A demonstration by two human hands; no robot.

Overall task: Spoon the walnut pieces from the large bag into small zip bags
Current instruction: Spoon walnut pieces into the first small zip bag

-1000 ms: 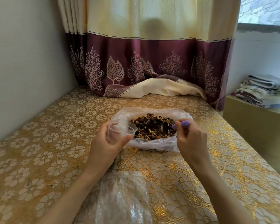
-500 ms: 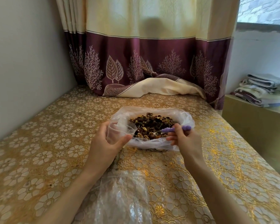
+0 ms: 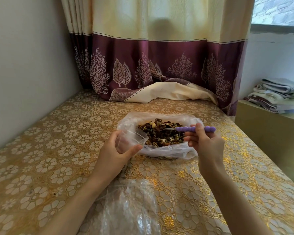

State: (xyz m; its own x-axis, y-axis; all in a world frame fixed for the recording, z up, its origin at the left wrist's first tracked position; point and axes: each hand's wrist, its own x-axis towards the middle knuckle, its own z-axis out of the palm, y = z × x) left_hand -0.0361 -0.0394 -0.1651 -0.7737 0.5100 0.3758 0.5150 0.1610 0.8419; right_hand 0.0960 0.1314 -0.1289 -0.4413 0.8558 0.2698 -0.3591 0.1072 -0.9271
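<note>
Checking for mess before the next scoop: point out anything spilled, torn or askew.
Nothing stands out. The walnut pieces sit inside the large bag, none visibly loose on the tablecloth. The left hand holds the small zip bag open; the right hand grips the spoon.

Both bare forearms rise from the bottom edge toward the middle of the frame. The left hand (image 3: 116,150) sits just left of centre, palm turned inward, fingers and thumb curled in a pinching hold. The right hand (image 3: 206,144) sits right of centre, thumb raised, fingers curled in a light grip, wrist bent slightly inward.
</note>
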